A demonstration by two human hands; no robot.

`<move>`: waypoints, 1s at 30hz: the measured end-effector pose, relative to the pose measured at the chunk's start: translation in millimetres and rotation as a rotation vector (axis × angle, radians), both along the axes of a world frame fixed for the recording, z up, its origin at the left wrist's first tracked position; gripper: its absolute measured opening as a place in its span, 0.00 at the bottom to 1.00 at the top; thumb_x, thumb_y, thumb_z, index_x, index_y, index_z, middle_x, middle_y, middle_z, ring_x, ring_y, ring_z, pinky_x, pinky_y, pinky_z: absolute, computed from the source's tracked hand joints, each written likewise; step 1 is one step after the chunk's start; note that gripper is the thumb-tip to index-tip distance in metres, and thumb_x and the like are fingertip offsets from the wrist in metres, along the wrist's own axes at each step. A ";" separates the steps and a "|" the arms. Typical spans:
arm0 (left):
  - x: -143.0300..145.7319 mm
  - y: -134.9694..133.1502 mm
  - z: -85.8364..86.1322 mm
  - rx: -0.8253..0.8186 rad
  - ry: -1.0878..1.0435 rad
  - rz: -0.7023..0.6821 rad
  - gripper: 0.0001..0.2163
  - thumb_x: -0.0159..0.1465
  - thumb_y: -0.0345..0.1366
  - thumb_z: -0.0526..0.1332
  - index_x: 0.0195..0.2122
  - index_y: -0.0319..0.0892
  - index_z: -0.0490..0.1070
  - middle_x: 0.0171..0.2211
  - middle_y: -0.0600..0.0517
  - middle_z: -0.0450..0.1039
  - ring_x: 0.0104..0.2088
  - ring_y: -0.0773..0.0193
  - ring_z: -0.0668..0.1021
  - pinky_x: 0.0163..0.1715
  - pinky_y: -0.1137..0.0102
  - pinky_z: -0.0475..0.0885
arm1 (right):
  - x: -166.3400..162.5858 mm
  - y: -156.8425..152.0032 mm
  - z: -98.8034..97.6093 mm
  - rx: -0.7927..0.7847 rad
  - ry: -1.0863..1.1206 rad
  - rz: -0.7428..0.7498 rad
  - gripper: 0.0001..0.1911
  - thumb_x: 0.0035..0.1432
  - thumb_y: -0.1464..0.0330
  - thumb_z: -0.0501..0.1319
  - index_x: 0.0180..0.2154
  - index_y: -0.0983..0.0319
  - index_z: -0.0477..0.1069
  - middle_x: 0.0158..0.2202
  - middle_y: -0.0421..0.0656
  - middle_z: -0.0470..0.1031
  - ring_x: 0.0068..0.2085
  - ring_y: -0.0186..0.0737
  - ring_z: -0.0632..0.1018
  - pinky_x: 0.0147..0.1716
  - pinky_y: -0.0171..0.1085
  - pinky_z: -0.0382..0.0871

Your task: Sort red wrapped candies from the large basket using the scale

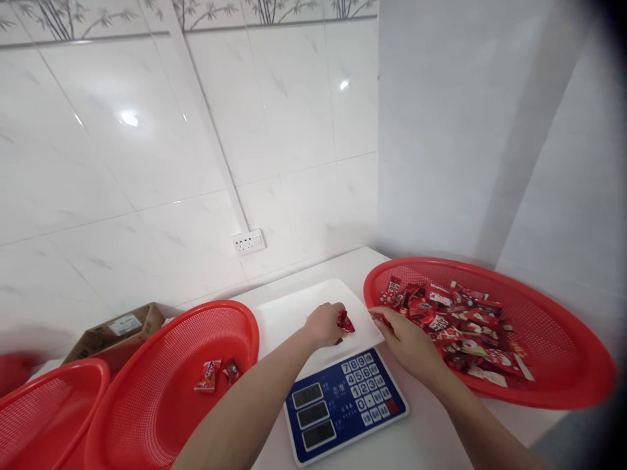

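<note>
"Over the scale's white tray (289,307), what did you have in the left hand (323,324)?"

"One shiny red packet (347,322). I had the fingers curled in close on it, a crinkled end poking out past the tips. Couldn't tell from my distance whether it touched the tray."

"And the right hand (405,341)?"

"Near the tray's right edge, just beside the rim of the right basket (563,365). Thumb and fingers nearly together, pinching a second packet (381,318). I saw only a thin red strip of it; the hand hid the rest."

"Contents of that basket?"

"Loose pile of wrapped sweets (458,326), mostly red, some with white lettering or dots. I noted bare mesh toward its far right side."

"Other side of the scale (347,408)?"

"Middle basket (142,391) stood to the left, with two small packets (209,376) close together on its bottom. Beyond it I had part of a left basket (49,418), cut off by my view. Behind them, near the tiled wall (147,261), sat a cardboard box (115,333) with a pale label."

"Any reading?"

"Three display windows (313,416) looked dark; I made out no digits. Number keys (367,385) lay to their right on the blue panel. A wall socket (249,242) sat behind the tray, above the white table (416,437)."
</note>
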State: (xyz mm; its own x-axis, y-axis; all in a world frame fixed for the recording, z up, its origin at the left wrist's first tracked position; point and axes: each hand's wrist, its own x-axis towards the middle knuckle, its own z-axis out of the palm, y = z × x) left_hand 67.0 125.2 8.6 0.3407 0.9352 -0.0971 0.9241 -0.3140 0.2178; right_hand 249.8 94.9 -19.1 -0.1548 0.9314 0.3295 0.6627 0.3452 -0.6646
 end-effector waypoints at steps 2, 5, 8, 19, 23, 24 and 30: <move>-9.6 -5.5 4.0 0.037 -0.054 0.029 0.12 0.61 0.38 0.59 0.44 0.39 0.67 0.41 0.49 0.71 0.37 0.63 0.75 0.35 0.64 0.72 | 0.2 0.0 -0.2 0.000 0.002 -0.005 0.17 0.59 0.64 0.47 0.45 0.60 0.69 0.46 0.47 0.75 0.47 0.47 0.75 0.44 0.45 0.68; -42.6 -17.5 17.3 0.091 -0.131 0.109 0.09 0.58 0.32 0.60 0.40 0.42 0.67 0.39 0.51 0.70 0.29 0.66 0.75 0.26 0.72 0.70 | 1.4 0.7 -1.1 0.000 0.000 -0.010 0.18 0.60 0.64 0.47 0.46 0.60 0.69 0.47 0.47 0.75 0.47 0.47 0.74 0.45 0.45 0.67; -93.3 -35.9 32.6 0.133 -0.164 0.221 0.08 0.57 0.28 0.56 0.37 0.44 0.67 0.38 0.52 0.69 0.23 0.70 0.73 0.21 0.74 0.66 | 3.6 2.7 -3.3 -0.015 -0.015 -0.003 0.18 0.60 0.63 0.46 0.46 0.61 0.68 0.47 0.47 0.75 0.47 0.47 0.74 0.46 0.45 0.67; -223.7 -121.8 23.9 0.181 -0.190 0.647 0.16 0.60 0.41 0.54 0.47 0.42 0.66 0.43 0.45 0.72 0.42 0.54 0.75 0.40 0.63 0.69 | 5.1 9.4 -8.8 -0.057 -0.049 -0.056 0.19 0.57 0.59 0.47 0.45 0.59 0.67 0.45 0.49 0.76 0.45 0.54 0.76 0.42 0.49 0.68; -205.1 -144.7 38.3 0.289 -0.267 0.699 0.20 0.62 0.44 0.50 0.53 0.42 0.61 0.54 0.42 0.63 0.52 0.50 0.69 0.48 0.58 0.65 | 0.8 3.1 -1.3 -0.070 -0.069 -0.128 0.21 0.57 0.58 0.46 0.47 0.60 0.65 0.46 0.52 0.74 0.44 0.58 0.75 0.41 0.51 0.67; -191.0 -150.5 41.0 0.297 -0.307 0.684 0.19 0.63 0.44 0.49 0.53 0.44 0.61 0.53 0.43 0.65 0.50 0.52 0.70 0.46 0.60 0.66 | -3.1 -1.6 1.0 -0.063 -0.054 -0.137 0.22 0.57 0.57 0.46 0.48 0.59 0.64 0.45 0.52 0.74 0.43 0.58 0.75 0.41 0.51 0.68; -76.2 -171.5 22.7 0.022 -0.805 0.264 0.20 0.59 0.39 0.59 0.53 0.46 0.65 0.47 0.47 0.71 0.39 0.63 0.75 0.38 0.70 0.71 | -47.7 -58.8 15.2 -0.166 0.079 0.388 0.27 0.60 0.58 0.48 0.59 0.58 0.53 0.43 0.47 0.74 0.42 0.46 0.76 0.41 0.42 0.69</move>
